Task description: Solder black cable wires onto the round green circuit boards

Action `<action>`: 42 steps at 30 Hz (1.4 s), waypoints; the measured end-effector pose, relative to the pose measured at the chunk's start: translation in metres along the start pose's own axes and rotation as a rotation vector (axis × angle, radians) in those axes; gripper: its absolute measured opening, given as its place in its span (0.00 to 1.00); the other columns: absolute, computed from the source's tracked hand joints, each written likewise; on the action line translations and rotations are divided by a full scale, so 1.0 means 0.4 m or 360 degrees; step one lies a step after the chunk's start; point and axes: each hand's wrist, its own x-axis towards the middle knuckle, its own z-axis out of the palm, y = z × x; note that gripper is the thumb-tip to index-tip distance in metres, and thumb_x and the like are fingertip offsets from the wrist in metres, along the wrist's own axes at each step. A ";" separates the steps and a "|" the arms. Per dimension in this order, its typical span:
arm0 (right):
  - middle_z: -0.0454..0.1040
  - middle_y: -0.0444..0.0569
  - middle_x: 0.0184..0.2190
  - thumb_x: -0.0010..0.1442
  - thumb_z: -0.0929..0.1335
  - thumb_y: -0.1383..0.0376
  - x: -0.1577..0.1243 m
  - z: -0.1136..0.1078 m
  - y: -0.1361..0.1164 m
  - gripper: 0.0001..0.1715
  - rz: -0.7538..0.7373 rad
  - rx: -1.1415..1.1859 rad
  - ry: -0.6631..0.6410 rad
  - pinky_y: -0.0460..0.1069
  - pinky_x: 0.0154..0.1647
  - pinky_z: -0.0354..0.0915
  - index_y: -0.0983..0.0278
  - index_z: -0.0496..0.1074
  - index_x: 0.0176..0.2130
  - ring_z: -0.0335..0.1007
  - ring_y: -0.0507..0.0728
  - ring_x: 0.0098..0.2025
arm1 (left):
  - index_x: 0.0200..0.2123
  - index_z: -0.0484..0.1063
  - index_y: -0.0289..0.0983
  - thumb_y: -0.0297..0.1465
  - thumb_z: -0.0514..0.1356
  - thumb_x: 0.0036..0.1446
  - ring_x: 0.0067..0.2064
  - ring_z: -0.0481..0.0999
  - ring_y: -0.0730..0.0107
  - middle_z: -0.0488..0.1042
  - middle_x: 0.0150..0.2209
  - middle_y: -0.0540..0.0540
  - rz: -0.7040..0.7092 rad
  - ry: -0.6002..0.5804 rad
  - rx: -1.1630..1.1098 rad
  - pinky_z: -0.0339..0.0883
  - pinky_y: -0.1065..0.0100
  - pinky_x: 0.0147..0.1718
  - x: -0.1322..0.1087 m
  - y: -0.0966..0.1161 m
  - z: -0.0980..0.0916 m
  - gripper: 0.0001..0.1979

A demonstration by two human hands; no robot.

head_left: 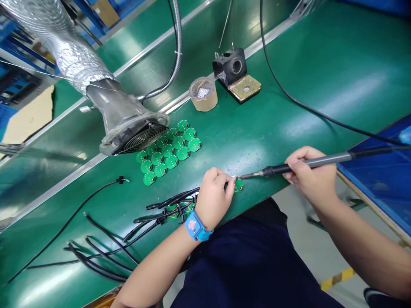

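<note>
My right hand [310, 173] is closed round the grip of a soldering iron [278, 170], whose tip points left and reaches the upper edge of a small round green circuit board [239, 185]. My left hand [213, 194], with a blue wrist strap [195, 226], has thumb and forefinger pinched together at the board's left side. What lies between those fingers is hidden. Black cables [180, 197] run up to the back of this hand, and a few more green boards [174, 210] with coloured wires lie beside it, partly covered.
Rows of round green boards [171, 161] lie beneath a fume extractor hood [128, 119]. Farther back stand a tub of solder scraps [204, 100] and an iron stand with sponge [245, 87]. Loose black cables [96, 256] spread at left. The iron's cord [308, 109] arcs across the right side.
</note>
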 end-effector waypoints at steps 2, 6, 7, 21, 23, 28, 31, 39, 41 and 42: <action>0.64 0.40 0.12 0.53 0.68 0.64 0.001 0.002 -0.002 0.09 0.0002 -0.0002 0.0017 0.42 0.10 0.53 0.64 0.66 0.24 0.56 0.48 0.12 | 0.28 0.71 0.33 0.29 0.57 0.59 0.35 0.68 0.67 0.68 0.31 0.44 0.0007 0.0008 0.0015 0.65 0.64 0.37 0.000 0.000 0.003 0.08; 0.65 0.40 0.13 0.52 0.68 0.64 -0.001 0.002 0.001 0.09 0.0007 0.0013 0.0043 0.42 0.10 0.53 0.64 0.66 0.24 0.56 0.48 0.12 | 0.28 0.70 0.34 0.28 0.56 0.59 0.35 0.68 0.67 0.67 0.30 0.45 0.0015 0.0016 0.0024 0.65 0.64 0.37 -0.001 0.000 0.007 0.08; 0.65 0.41 0.13 0.52 0.69 0.64 -0.001 0.001 0.002 0.09 0.0009 0.0022 0.0045 0.43 0.10 0.53 0.64 0.66 0.24 0.56 0.48 0.11 | 0.28 0.70 0.34 0.28 0.56 0.59 0.35 0.68 0.67 0.67 0.30 0.45 0.0018 0.0018 0.0029 0.65 0.64 0.37 -0.001 0.001 0.006 0.08; 0.61 0.39 0.11 0.48 0.66 0.71 0.016 0.008 -0.012 0.08 -0.0060 0.0332 0.0118 0.43 0.11 0.50 0.63 0.63 0.21 0.53 0.47 0.12 | 0.29 0.70 0.34 0.28 0.55 0.60 0.35 0.67 0.67 0.68 0.31 0.45 0.0075 0.0037 0.0062 0.65 0.64 0.37 -0.005 -0.002 0.011 0.08; 0.61 0.39 0.11 0.49 0.66 0.71 0.015 0.005 -0.007 0.08 -0.0059 0.0317 0.0107 0.44 0.11 0.50 0.63 0.63 0.22 0.53 0.48 0.12 | 0.29 0.70 0.33 0.28 0.55 0.60 0.35 0.67 0.67 0.68 0.30 0.44 0.0077 0.0031 0.0063 0.65 0.64 0.36 -0.005 -0.002 0.010 0.08; 0.61 0.38 0.11 0.50 0.66 0.71 0.015 0.001 0.002 0.08 -0.0053 0.0277 0.0097 0.43 0.12 0.50 0.63 0.63 0.22 0.54 0.47 0.12 | 0.29 0.70 0.34 0.29 0.55 0.60 0.35 0.68 0.68 0.69 0.31 0.44 0.0157 0.0008 0.0021 0.65 0.65 0.37 -0.006 -0.008 0.006 0.08; 0.60 0.38 0.11 0.51 0.66 0.71 0.013 0.001 0.004 0.09 -0.0035 0.0240 0.0093 0.43 0.12 0.51 0.63 0.63 0.22 0.54 0.47 0.12 | 0.31 0.71 0.34 0.30 0.55 0.60 0.36 0.69 0.68 0.69 0.32 0.44 0.0273 -0.0056 -0.0037 0.66 0.65 0.37 -0.005 -0.016 0.004 0.08; 0.62 0.39 0.12 0.53 0.67 0.70 0.007 -0.003 0.005 0.09 -0.0023 0.0123 0.0075 0.44 0.12 0.51 0.63 0.64 0.23 0.55 0.48 0.12 | 0.31 0.71 0.34 0.30 0.55 0.60 0.36 0.69 0.68 0.70 0.32 0.44 0.0255 -0.0040 0.0020 0.66 0.65 0.37 -0.006 -0.011 0.009 0.08; 0.62 0.39 0.12 0.53 0.67 0.70 0.007 -0.003 0.006 0.09 -0.0025 0.0121 0.0081 0.45 0.12 0.51 0.63 0.64 0.23 0.55 0.48 0.12 | 0.31 0.71 0.34 0.29 0.55 0.60 0.36 0.69 0.68 0.70 0.32 0.44 0.0247 -0.0030 0.0068 0.66 0.65 0.36 -0.008 -0.007 0.010 0.08; 0.62 0.39 0.12 0.53 0.67 0.70 0.006 -0.004 0.007 0.09 -0.0026 0.0124 0.0085 0.45 0.12 0.51 0.63 0.64 0.23 0.55 0.48 0.13 | 0.30 0.71 0.34 0.29 0.55 0.60 0.36 0.69 0.68 0.70 0.32 0.44 0.0247 -0.0025 0.0094 0.66 0.65 0.36 -0.009 -0.005 0.011 0.08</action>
